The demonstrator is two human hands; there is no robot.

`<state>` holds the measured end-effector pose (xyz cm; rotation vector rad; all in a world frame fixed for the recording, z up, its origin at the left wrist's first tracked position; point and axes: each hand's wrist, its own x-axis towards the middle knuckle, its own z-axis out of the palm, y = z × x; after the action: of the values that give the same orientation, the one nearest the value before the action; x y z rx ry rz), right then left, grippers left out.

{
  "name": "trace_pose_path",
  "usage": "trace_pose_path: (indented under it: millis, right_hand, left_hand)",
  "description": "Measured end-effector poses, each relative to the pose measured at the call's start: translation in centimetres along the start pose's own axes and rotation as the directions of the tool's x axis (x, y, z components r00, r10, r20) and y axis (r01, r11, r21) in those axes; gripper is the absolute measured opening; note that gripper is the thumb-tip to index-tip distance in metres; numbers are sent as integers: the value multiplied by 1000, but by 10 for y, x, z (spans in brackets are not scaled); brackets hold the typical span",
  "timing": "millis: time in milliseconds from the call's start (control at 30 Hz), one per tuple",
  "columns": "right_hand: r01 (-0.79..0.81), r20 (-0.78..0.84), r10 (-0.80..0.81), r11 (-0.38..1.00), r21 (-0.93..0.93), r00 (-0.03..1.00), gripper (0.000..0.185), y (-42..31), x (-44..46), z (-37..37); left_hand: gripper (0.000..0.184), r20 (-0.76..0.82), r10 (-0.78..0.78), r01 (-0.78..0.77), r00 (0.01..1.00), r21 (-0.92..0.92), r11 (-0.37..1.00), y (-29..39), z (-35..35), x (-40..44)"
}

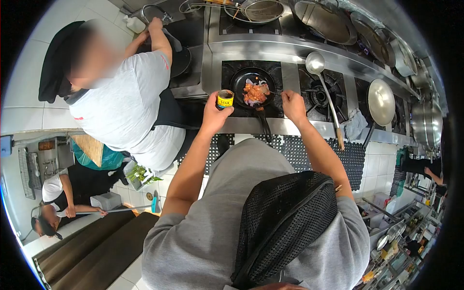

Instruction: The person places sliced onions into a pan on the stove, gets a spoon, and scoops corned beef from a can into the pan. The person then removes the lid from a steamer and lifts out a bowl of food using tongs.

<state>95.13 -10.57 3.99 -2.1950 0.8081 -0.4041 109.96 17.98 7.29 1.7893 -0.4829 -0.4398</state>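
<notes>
My left hand [216, 115] is wrapped around a small open tin can [225, 100] with a yellow label reading STAR, held upright at the left of the frying pan. Reddish chunky food and sliced purple onion [255, 93] lie in the black frying pan [241, 77], which rests on a burner with its handle [263, 123] pointing towards me. Closed on a thin metal utensil [276, 93], my right hand [294, 106] is just right of the pan. The utensil reaches over the pan's rim to the food; its tip I cannot make out.
A long-handled ladle [325, 79] lies across the burner to the right, near a grey cloth [355, 124] and a wok [381, 102]. Large pans [325, 21] stand on the rear shelf. A co-worker [121, 106] works at the sink close on my left; another person [72, 188] holds a long-handled broom.
</notes>
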Motion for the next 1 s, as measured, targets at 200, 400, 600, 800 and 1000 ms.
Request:
trace_pose_path:
  millis: [200,400,600,800,1000]
  right_hand:
    - [10,-26,-12,996,-90,1000,28,-20,-3,-17]
    - [46,-19,-48,995,-84,999,29,-29,-10,-20]
    - [-25,103,-18,913,408,995,25,-101,-28,-84]
    - [575,-29,-574,816,57,818,13,-160,-45,-98]
    - [780,132,-814,476,-406,565,14,-172,-35,-84]
  left_hand:
    - [61,11,30,-30,999,-12,999,-11,-3,1]
    - [64,13,87,-87,996,23,996,-8,-1,7]
    - [61,21,206,-207,978,114,972,5,-4,23]
    - [58,45,350,-353,936,132,926,34,0,41]
    - [62,41,544,-526,838,328,785,63,16,47]
